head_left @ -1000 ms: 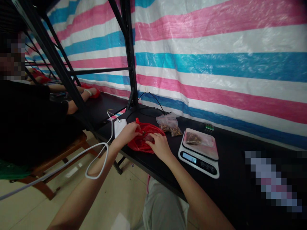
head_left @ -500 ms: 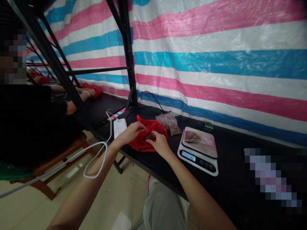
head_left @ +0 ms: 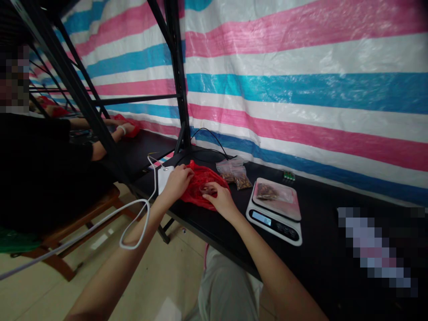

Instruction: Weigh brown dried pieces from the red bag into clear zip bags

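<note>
Handling, my estimate: clear cup (head_left: 204, 189) light, fairly stiff, perhaps slippery and easily cracked; best hold a light pinch at the rim on its 4 o'clock side. Red bag (head_left: 197, 200) soft, thin, likely to crumple; take it by the gathered edge at 10 o'clock.

Appearance: cup small, round, see-through; contents too small to read. Bag bright red, wrinkled, spread open.

Position: bag on the desk (head_left: 321, 227), the cup over its open middle. From the bag, packets (head_left: 244, 179) of brown pieces near 2 o'clock, scale (head_left: 274, 232) between 3 and 4, white box (head_left: 162, 180) near 9.

Hands: my right hand (head_left: 219, 196) grips the cup between thumb and fingers; my left hand (head_left: 179, 180) is bent at the bag's edge, cannot tell whether it pinches the plastic
</note>
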A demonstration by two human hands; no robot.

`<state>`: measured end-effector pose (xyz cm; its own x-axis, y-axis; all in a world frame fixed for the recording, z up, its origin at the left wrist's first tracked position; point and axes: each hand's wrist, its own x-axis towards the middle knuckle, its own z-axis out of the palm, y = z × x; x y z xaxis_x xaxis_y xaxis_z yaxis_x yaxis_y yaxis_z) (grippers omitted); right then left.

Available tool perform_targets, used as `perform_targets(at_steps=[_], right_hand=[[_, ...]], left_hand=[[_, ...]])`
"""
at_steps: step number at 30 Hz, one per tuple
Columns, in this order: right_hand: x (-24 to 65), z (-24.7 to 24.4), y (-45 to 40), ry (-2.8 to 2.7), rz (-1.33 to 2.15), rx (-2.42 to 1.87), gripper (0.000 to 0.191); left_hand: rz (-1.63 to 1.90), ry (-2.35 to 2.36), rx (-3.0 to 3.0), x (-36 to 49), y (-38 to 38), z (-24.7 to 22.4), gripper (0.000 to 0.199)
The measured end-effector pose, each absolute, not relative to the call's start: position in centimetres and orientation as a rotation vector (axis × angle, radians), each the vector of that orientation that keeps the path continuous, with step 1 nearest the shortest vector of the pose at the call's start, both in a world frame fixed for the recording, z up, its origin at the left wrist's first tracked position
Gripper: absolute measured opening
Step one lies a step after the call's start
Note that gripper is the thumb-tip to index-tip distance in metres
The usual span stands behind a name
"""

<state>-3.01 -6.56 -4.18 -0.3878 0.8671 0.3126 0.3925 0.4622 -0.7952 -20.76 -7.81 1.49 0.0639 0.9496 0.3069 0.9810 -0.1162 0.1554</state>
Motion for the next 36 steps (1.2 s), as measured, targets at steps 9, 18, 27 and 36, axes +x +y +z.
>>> perform_targets(at_steps=[9,18,27,36], right_hand=[[1.9,0.5,-6.5,-1.674,0.691,-0.914,0.042],[18.4,1.0,-4.8,-1.295,0.657,-0.992,0.037],[19.5,0.0,-5.1,-1.079,0.804,-0.97,0.047],[18.1,0.1,-5.2,-1.148,0.823,-0.886,0.039]], left_hand=[[-0.451,-1.913,-2.05,-19.9,-9.1,0.9,0.026],[-1.076,-1.54,-2.519,-11.4,-9.6,2.0,0.037],[-0.801,-0.935,-3.177,1.1,-3.4,0.6,0.072],[-1.701,-1.012,-3.418,0.8,-2.5,0.1,0.054]])
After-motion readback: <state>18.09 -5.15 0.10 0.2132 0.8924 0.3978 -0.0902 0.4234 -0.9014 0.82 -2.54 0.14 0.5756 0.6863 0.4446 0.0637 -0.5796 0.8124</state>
